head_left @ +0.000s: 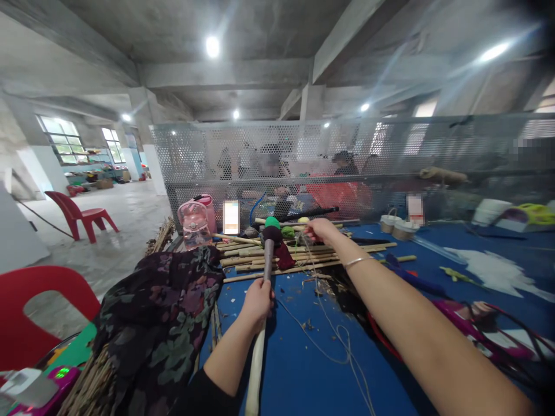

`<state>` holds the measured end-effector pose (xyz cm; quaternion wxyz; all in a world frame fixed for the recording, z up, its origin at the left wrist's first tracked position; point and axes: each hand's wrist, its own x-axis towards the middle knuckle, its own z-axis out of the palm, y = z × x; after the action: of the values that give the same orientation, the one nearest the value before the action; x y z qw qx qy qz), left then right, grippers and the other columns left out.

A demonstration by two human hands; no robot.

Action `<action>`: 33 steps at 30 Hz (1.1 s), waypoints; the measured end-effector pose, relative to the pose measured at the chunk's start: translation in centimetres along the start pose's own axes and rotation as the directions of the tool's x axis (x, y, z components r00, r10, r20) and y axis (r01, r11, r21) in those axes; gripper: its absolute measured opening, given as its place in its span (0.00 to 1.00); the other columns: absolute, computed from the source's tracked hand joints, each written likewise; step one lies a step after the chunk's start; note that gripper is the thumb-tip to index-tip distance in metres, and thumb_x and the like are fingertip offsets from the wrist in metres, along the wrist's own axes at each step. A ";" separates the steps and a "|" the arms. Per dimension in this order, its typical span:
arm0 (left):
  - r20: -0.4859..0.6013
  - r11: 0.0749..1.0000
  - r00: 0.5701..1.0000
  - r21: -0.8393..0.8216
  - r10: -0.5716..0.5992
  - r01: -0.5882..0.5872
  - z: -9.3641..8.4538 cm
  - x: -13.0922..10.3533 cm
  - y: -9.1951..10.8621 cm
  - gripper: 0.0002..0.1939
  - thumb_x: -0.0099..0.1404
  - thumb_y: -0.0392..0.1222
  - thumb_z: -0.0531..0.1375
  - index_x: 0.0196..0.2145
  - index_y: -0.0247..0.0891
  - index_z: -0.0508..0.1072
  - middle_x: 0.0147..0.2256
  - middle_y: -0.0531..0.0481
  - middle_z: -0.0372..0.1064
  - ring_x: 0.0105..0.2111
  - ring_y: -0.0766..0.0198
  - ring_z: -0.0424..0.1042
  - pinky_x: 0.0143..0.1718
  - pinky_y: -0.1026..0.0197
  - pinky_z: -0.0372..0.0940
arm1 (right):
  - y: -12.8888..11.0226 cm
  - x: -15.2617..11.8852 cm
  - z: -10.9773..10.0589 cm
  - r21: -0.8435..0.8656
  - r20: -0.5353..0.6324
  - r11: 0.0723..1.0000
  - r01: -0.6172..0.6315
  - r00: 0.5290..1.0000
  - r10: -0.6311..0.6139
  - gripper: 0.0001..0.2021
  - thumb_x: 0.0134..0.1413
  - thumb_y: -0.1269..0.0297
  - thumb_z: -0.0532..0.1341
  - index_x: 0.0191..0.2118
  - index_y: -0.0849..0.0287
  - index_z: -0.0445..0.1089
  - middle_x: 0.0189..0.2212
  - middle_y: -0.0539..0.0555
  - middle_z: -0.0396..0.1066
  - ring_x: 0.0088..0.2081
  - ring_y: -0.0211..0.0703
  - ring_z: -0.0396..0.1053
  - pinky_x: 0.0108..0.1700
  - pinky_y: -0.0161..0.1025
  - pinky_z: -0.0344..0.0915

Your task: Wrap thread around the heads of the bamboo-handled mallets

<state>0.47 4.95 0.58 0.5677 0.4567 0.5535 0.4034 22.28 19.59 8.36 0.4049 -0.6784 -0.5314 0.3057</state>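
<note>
My left hand (258,300) is closed around a long wooden stick (255,370), pale at its near end and covered in grey higher up. A dark round ball (272,236) shows at the far tip; whether it is fixed there or lies behind, I cannot tell. Stretched out over the back of the table, my right hand (321,230) has its fingers pinched together. A thin grey thread (340,335) hangs from around those fingers and loops down onto the blue table. Near the stick's tip are a bright green ball (272,222) and dark red yarn (285,256).
Several bare sticks (247,260) lie across the blue tabletop (299,375). Dark flowered cloth (165,312) covers the left side. A perforated metal screen (243,150) rises behind, with people beyond it. Small baskets (401,226) and a purple tool (468,323) with cables are at right.
</note>
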 end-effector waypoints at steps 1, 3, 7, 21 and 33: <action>0.000 1.000 1.000 0.001 0.004 -0.004 0.0 0.0 0.0 0.07 0.62 0.43 0.46 0.29 0.39 0.57 0.21 0.57 0.54 0.13 0.75 0.52 0.13 0.72 0.45 | -1.0 0.1 -0.1 0.056 0.021 0.998 0.011 1.000 -0.012 0.13 0.56 0.67 0.51 0.24 0.65 0.64 0.22 0.58 0.70 0.19 0.32 0.62 0.21 0.30 0.59; 0.001 1.000 1.000 0.007 0.014 -0.014 0.0 0.1 0.0 0.07 0.62 0.42 0.46 0.29 0.38 0.57 0.21 0.57 0.55 0.13 0.75 0.52 0.13 0.72 0.46 | -3.0 0.2 -0.5 0.170 0.040 0.984 0.054 0.997 -0.061 0.11 0.58 0.66 0.50 0.26 0.64 0.61 0.23 0.57 0.70 0.18 0.31 0.61 0.20 0.29 0.59; 0.001 1.000 1.000 0.001 0.014 -0.014 0.0 0.0 0.0 0.07 0.62 0.43 0.46 0.29 0.39 0.57 0.21 0.58 0.55 0.13 0.75 0.52 0.12 0.71 0.46 | -7.1 -0.3 -1.8 0.319 -0.013 0.930 0.184 0.982 -0.190 0.09 0.59 0.65 0.50 0.28 0.62 0.58 0.25 0.55 0.71 0.19 0.30 0.62 0.19 0.26 0.58; 0.008 0.999 1.000 0.028 0.019 -0.019 -0.2 -0.6 0.5 0.07 0.63 0.41 0.45 0.28 0.38 0.56 0.21 0.58 0.53 0.13 0.75 0.52 0.12 0.72 0.46 | -11.8 -6.6 -10.9 0.254 -0.063 0.823 0.509 0.857 -0.511 0.08 0.54 0.63 0.55 0.27 0.61 0.61 0.29 0.55 0.70 0.23 0.32 0.64 0.24 0.30 0.60; 0.129 0.983 0.976 0.037 0.175 -0.181 1.0 -2.4 0.7 0.12 0.59 0.50 0.52 0.30 0.38 0.62 0.18 0.58 0.54 0.14 0.74 0.53 0.14 0.71 0.47 | 2.7 -16.1 7.6 0.542 0.506 0.821 -0.179 0.850 -0.148 0.19 0.52 0.46 0.52 0.29 0.60 0.62 0.21 0.51 0.67 0.21 0.36 0.64 0.23 0.33 0.61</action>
<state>1.36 2.71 1.81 0.5515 0.5425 0.4834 0.4097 13.14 5.42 2.03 0.4246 -0.4197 -0.4996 0.6277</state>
